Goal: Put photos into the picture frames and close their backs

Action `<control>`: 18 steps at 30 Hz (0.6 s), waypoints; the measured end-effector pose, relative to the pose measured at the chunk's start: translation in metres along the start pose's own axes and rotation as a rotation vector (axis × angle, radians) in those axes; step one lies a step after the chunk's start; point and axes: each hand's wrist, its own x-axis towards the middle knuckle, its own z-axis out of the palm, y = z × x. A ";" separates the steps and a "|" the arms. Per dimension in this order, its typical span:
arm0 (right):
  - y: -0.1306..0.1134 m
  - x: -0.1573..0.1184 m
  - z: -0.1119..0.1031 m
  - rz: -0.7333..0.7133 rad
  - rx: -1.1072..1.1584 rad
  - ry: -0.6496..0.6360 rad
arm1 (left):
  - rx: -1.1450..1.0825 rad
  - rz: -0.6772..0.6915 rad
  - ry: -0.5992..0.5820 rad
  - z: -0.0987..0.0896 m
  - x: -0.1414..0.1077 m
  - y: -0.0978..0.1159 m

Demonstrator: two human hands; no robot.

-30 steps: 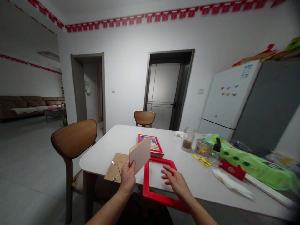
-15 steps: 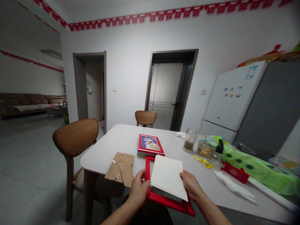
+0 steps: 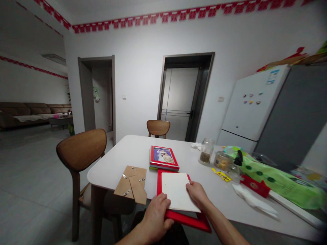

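Observation:
A red picture frame (image 3: 187, 221) lies tilted over the near table edge, with white paper sheets (image 3: 176, 190) lying inside it. My left hand (image 3: 158, 211) is closed round the frame's lower left corner, its fingertips resting on the paper. Along the sheets' right edge, my right hand (image 3: 197, 194) grips the paper between thumb and fingers. To the left lies a brown backing board (image 3: 138, 183) with metal clips and a stand flap. Just beyond the frame, another red frame with a photo (image 3: 163, 155) rests on a stack.
On the white table (image 3: 114, 160) stand a glass jar (image 3: 206, 151), a lidded jar (image 3: 222, 160) and a yellow packet (image 3: 221, 175). Further right lie a green bag (image 3: 278, 180), a red box (image 3: 254, 185) and white tissue (image 3: 255, 200). A wooden chair (image 3: 81, 149) stands at the left.
The white sheets have shifted left and sit flatter within the red frame. My right hand has moved left with them, and my left hand has slid toward the frame's near corner.

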 end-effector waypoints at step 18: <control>-0.009 -0.007 0.002 -0.119 -0.546 0.062 | 0.023 0.081 -0.053 -0.001 -0.003 -0.001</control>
